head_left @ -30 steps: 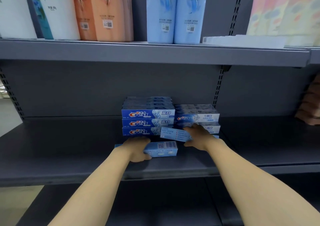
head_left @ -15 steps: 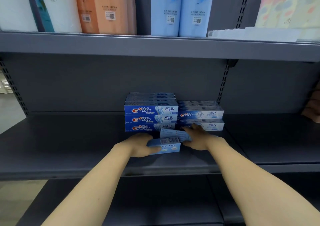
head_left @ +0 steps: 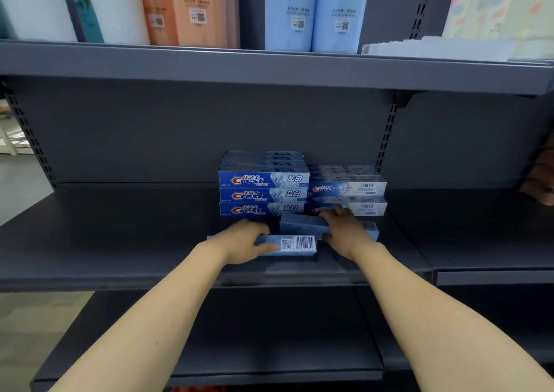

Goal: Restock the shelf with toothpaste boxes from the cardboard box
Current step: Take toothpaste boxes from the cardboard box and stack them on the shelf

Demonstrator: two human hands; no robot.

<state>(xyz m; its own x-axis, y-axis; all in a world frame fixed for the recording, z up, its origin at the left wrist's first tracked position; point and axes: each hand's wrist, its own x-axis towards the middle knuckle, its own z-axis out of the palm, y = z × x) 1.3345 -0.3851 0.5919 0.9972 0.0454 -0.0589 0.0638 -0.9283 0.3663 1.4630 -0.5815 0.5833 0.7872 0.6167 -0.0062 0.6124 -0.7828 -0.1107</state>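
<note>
Reaching forward from the bottom edge: two bare forearms, extending over the dark grey lower metal shelf toward the dark grey middle metal shelf.

Gripping with the left hand: a light blue rectangular cardboard toothpaste box, lying flat near the front of the middle shelf, barcode and QR code facing up; fingers curling over its top and far edge, thumb on the near side.

Pressing down with the right hand: a second pale blue rectangular toothpaste box, lying just behind the first and tilted slightly; fingers spreading flat over it, not closing around it, fingertips touching the lower box of the stack behind.

Standing behind both hands, against the back panel: a three-high stack of dark blue Crest toothpaste boxes, and touching its right side a two-high stack of lighter blue-and-white Crest toothpaste boxes.

Sitting above on the grey upper metal shelf: tall white, orange and light blue paper-goods packs.
</note>
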